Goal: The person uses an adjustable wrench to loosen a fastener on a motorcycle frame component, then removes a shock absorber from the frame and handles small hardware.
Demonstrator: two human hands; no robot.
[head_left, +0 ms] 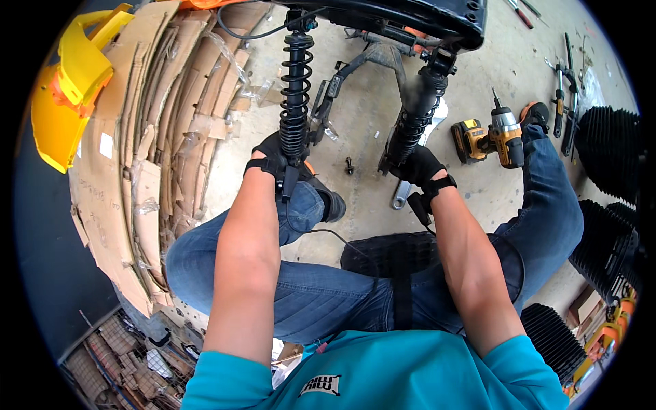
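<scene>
Two black coil-spring shock absorbers hang from a black metal frame. My left hand, in a black glove, is closed around the lower end of the left shock absorber; its fingers are partly hidden behind the spring. The lower end of the right shock absorber, which tilts outward at the top, is gripped by my gloved right hand. A small dark bolt is on the floor between my hands. Just below my right hand shows the ring end of a wrench.
A yellow-and-black cordless drill rests by my right leg. Flattened cardboard is stacked on the left, with a yellow plastic part on top. Hand tools lie at far right near black ribbed parts. A dark linkage stands behind.
</scene>
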